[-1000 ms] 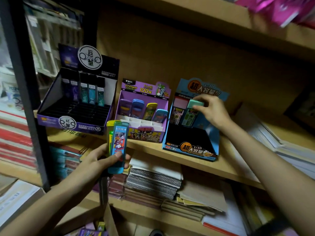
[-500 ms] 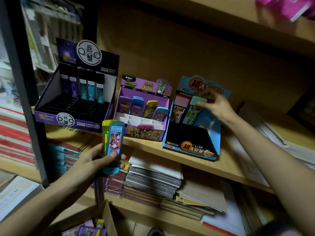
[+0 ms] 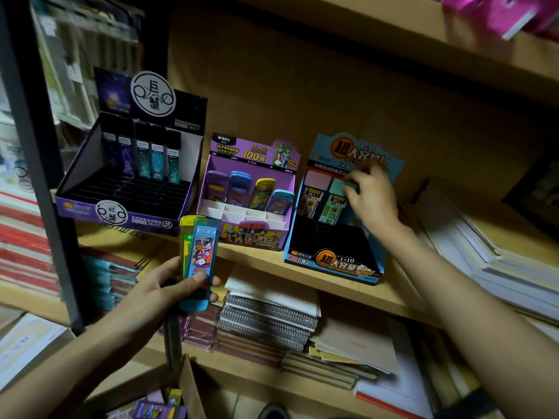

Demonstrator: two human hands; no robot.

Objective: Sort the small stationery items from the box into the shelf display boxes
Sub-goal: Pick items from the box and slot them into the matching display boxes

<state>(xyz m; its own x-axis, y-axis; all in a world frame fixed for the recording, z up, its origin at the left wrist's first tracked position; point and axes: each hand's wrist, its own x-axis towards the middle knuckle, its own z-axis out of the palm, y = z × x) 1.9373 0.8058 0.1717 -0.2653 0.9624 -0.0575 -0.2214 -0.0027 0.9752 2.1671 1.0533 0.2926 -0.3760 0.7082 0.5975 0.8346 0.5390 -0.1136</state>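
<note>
Mint-green lead case stands in the back row of the blue display box, right hand fingers pinching its cap, probably seating it beside the pink case, while the left hand, left of that box, grips two printed cases in reserve.

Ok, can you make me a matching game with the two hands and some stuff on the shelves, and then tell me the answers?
Things:
1. left hand
2. right hand
3. black display box
4. spiral notebooks

Where or what:
A. lying below the purple display box
B. furthest left of the three display boxes
C. grips two tall cases
D. pinches the mint-topped case in the blue display box

Pairs: 1-C, 2-D, 3-B, 4-A.
</note>
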